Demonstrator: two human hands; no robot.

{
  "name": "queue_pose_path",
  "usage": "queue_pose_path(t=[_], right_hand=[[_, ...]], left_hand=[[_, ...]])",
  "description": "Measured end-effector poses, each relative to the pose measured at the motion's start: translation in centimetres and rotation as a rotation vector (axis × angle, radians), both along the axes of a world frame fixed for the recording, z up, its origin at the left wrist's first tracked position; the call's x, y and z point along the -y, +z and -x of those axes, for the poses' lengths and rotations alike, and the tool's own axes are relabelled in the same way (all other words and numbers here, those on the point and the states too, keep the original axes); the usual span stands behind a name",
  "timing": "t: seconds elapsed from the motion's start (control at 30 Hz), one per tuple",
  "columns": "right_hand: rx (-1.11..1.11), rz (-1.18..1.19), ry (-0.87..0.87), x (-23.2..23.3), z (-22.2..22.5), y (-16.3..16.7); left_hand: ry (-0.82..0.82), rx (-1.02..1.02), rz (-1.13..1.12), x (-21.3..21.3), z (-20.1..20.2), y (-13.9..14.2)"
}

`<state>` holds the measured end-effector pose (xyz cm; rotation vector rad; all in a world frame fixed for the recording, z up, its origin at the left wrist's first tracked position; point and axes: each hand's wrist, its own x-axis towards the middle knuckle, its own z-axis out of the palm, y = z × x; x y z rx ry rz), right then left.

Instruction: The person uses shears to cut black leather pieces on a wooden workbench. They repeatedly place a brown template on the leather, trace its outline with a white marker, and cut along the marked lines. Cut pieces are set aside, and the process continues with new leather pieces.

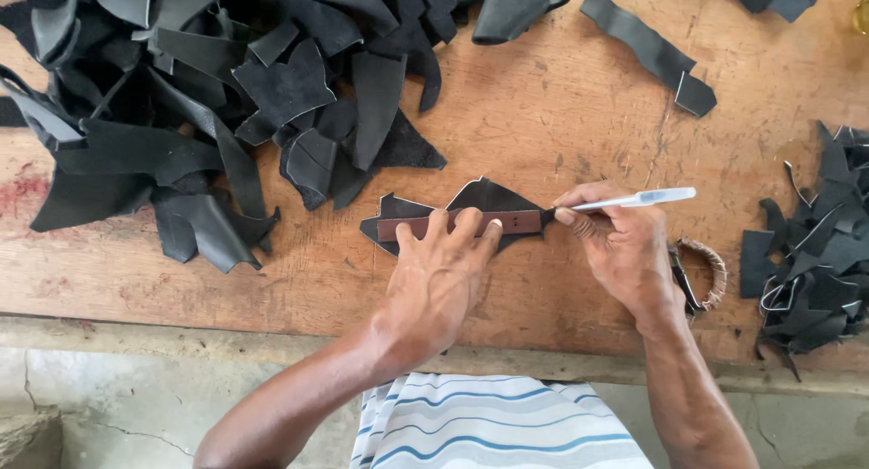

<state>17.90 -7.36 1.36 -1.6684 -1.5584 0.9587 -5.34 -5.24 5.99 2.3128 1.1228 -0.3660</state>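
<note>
My left hand [442, 268] presses several fingertips down on a narrow brown strip template [520, 222], which lies flat across a black leather scrap [493, 196] on the wooden table [561, 107]. My right hand [618, 240] grips a white pen [644, 198], its tip touching the right end of the strip where it meets the leather. The pen's body points right, away from the strip.
A big heap of black leather offcuts [199, 98] fills the table's back left. A long black strip [647, 48] lies at the back right. More scraps [815, 252] pile at the right edge. Scissors with wrapped handles [701, 277] sit behind my right wrist.
</note>
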Motion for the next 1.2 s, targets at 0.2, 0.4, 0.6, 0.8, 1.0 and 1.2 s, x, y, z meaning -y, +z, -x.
queue_pose_path(t=[0.2, 0.4, 0.6, 0.8, 1.0, 1.2], right_hand=[[-0.013, 0.059, 0.096, -0.3, -0.1, 0.5], [-0.067, 0.05, 0.103, -0.3, 0.1, 0.7], [-0.039, 0.024, 0.139, 0.2, -0.4, 0.5], [0.036, -0.058, 0.141, 0.8, 0.0, -0.4], [-0.008, -0.257, 0.273, 1.0, 1.2, -1.1], [-0.006, -0.3, 0.238, 0.9, 1.2, -1.1]], left_hand=[[0.012, 0.039, 0.121, -1.4, 0.1, 0.7], [0.039, 0.086, 0.151, -1.9, 0.2, 0.9], [0.06, 0.08, 0.247, -3.1, 0.4, 1.3], [0.035, 0.082, 0.307, -5.0, -0.1, 0.8], [-0.085, 0.035, 0.363, -7.1, -0.4, 0.8], [-0.14, -0.021, 0.379, -8.6, -0.7, 0.3]])
